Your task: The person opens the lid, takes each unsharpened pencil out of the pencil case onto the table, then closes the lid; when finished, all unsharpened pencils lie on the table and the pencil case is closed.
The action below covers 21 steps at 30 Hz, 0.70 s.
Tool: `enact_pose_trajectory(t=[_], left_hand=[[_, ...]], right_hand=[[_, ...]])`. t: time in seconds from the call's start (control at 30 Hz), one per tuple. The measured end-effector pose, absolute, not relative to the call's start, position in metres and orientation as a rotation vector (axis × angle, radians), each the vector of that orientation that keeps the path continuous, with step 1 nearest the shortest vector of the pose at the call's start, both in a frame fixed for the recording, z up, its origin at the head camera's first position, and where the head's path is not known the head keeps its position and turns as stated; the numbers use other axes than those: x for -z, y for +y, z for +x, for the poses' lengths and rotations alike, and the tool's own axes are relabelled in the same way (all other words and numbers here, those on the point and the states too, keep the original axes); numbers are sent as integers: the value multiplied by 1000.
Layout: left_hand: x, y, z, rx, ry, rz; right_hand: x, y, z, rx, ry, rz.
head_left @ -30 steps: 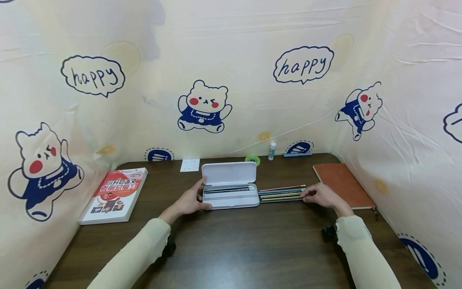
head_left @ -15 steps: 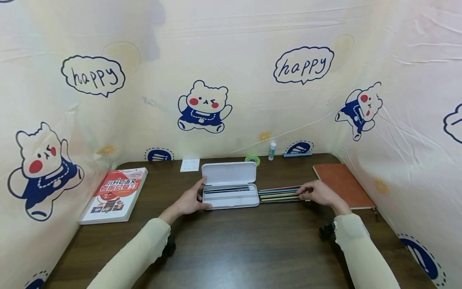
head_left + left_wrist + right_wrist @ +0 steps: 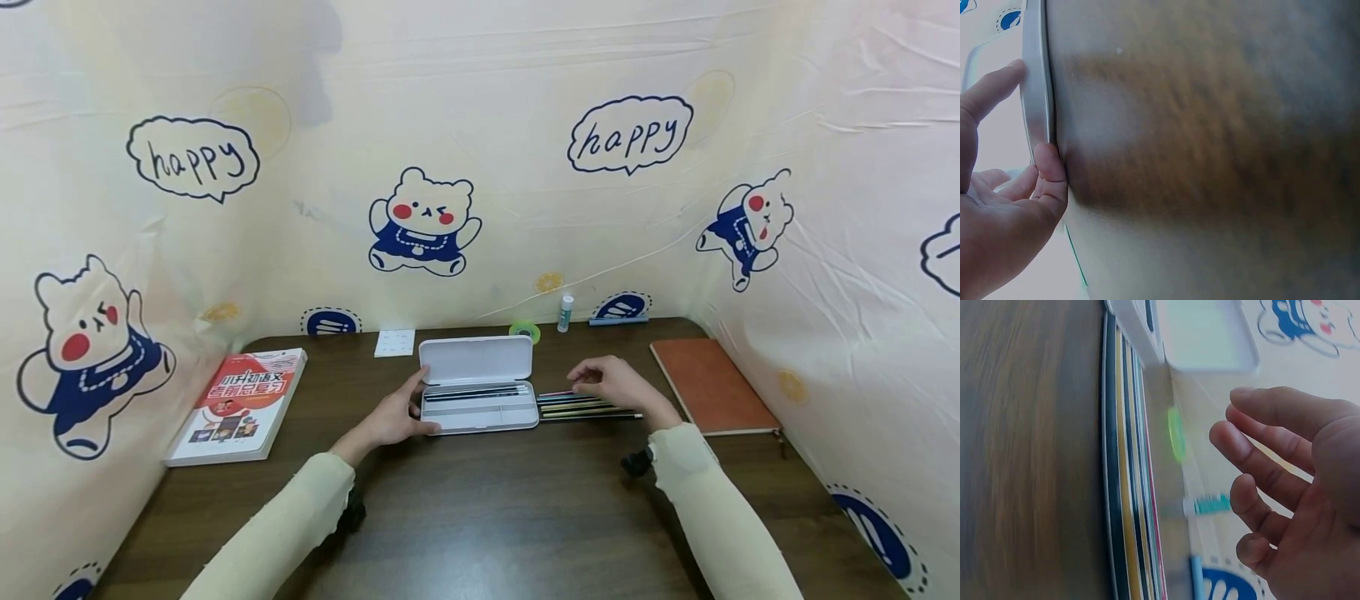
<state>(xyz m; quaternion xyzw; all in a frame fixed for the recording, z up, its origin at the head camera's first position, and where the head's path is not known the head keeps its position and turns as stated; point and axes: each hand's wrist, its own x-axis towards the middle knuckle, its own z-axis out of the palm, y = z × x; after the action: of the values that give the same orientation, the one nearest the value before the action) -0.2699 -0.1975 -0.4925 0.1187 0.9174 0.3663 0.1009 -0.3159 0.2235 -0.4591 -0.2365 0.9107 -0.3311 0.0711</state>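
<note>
My left hand (image 3: 390,418) grips the left end of a white pencil case (image 3: 476,361), its lid raised at the back. In the left wrist view, the thumb and fingers touch the case's side wall (image 3: 1036,94). Dark pencils (image 3: 465,395) lie in the rear compartment; the front ones show bare white floor. Against the case's right end, several coloured pencils (image 3: 581,409) lie side by side on the table. My right hand (image 3: 615,385) hovers over their back edge. In the right wrist view its fingers (image 3: 1263,456) are loosely bent, with nothing between them.
Behind the case are a white paper (image 3: 394,342), green tape roll (image 3: 525,332), glue stick (image 3: 566,314) and blue stick (image 3: 618,322). A red-and-white book (image 3: 240,408) lies left, a brown notebook (image 3: 712,385) right. Printed cloth (image 3: 480,100) walls the table.
My right hand has moved left and slightly back from the pencils' right ends, which now show. The left hand and the case have stayed still.
</note>
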Motion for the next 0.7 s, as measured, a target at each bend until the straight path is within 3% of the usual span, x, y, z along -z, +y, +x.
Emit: enact_pose_trajectory(t=[0.7], left_hand=[[491,-198,-269,-1078,2709,349]], right_hand=[[480,141,-331,808,2699,-838]])
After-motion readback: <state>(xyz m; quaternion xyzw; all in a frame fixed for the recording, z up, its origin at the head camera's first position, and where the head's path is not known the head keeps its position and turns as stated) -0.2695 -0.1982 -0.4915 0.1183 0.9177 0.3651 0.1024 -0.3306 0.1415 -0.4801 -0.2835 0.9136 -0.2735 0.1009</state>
